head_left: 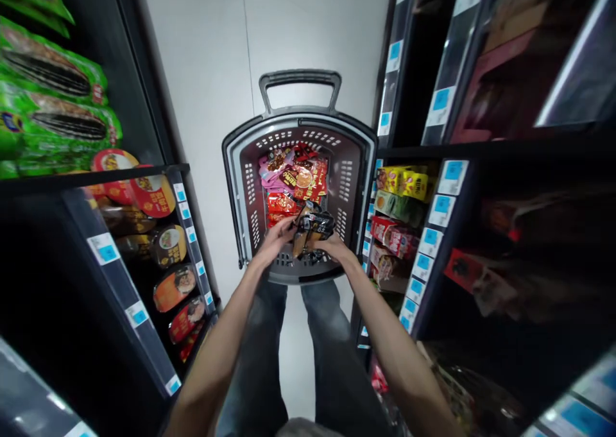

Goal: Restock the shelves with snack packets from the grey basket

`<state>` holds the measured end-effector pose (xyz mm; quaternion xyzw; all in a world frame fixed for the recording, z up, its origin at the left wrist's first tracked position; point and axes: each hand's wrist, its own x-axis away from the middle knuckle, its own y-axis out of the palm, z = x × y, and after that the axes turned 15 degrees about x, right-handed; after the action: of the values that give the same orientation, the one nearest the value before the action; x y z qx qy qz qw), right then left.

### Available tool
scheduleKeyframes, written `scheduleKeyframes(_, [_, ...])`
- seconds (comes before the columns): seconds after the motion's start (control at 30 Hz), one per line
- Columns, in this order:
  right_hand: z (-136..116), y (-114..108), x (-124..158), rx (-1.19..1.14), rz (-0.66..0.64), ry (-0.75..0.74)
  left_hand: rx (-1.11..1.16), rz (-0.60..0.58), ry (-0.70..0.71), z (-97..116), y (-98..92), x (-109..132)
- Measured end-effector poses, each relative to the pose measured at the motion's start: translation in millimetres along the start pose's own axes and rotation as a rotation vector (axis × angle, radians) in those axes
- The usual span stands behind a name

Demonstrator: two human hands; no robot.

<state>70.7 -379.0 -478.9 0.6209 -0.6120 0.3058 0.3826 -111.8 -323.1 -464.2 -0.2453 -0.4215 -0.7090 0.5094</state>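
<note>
A dark shopping basket with a raised handle stands in front of my legs. Over its near end, my left hand grips the left side of a black and brown snack packet. The right side of that packet is held by my right hand, its fingers partly hidden behind the wrapper. Below and beyond the packet, red packets and a pink packet lie on the basket's bottom.
Left shelves hold green bags and round-lidded food tubs. The right shelves carry yellow packets and red-and-white packets, behind a price-label strip. Pale floor runs between the shelves.
</note>
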Motion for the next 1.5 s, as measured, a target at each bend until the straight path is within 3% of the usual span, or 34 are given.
scheduleKeyframes(0.2, [-50.9, 19.4, 76.5, -0.131, 0.037, -0.038, -0.281, -0.082, 0.161, 66.5, 50.1, 68.7])
scheduleKeyframes(0.37, [-81.7, 34.8, 138.4, -0.325, 0.100, -0.072, -0.386, -0.063, 0.351, 102.5, 85.0, 129.7])
scheduleKeyframes(0.53, [-94.2, 56.9, 177.0, -0.494, 0.153, -0.093, -0.419, 0.072, 0.548, 106.3, 111.6, 170.6])
scheduleKeyframes(0.67, [-108.7, 76.5, 199.6, -0.628, 0.292, -0.115, -0.403, 0.252, 0.663, 100.8, 125.4, 186.7])
scheduleKeyframes(0.83, [-132.1, 98.2, 222.3, -0.712, 0.507, -0.180, -0.386, 0.409, 0.824, 110.1, 138.5, 200.3])
scheduleKeyframes(0.9, [-138.9, 104.1, 228.7, -0.746, 0.657, -0.179, -0.442, 0.357, 0.846, 115.6, 138.2, 206.3])
scheduleKeyframes(0.97, [-142.4, 107.6, 234.3, -0.775, 0.767, -0.186, -0.549, 0.194, 0.810, 120.4, 134.8, 213.3])
scheduleKeyframes(1.03, [-142.6, 109.0, 239.5, -0.773, 0.798, -0.205, -0.658, 0.003, 0.742, 124.4, 130.6, 221.2])
scheduleKeyframes(1.13, [-137.9, 108.8, 246.8, -0.726, 0.759, -0.230, -0.706, -0.119, 0.651, 129.9, 127.1, 231.6])
scheduleKeyframes(1.3, [-126.2, 102.2, 259.9, -0.739, 0.657, -0.247, -0.385, -0.037, 0.506, 141.2, 117.6, 240.3])
scheduleKeyframes(1.4, [-119.5, 93.0, 269.0, -0.841, 0.381, -0.235, 0.041, 0.044, 0.294, 147.9, 105.5, 245.9])
scheduleKeyframes(1.5, [-114.0, 86.3, 274.2, -0.896, 0.085, -0.255, 0.344, 0.034, 0.086, 152.9, 98.4, 253.5])
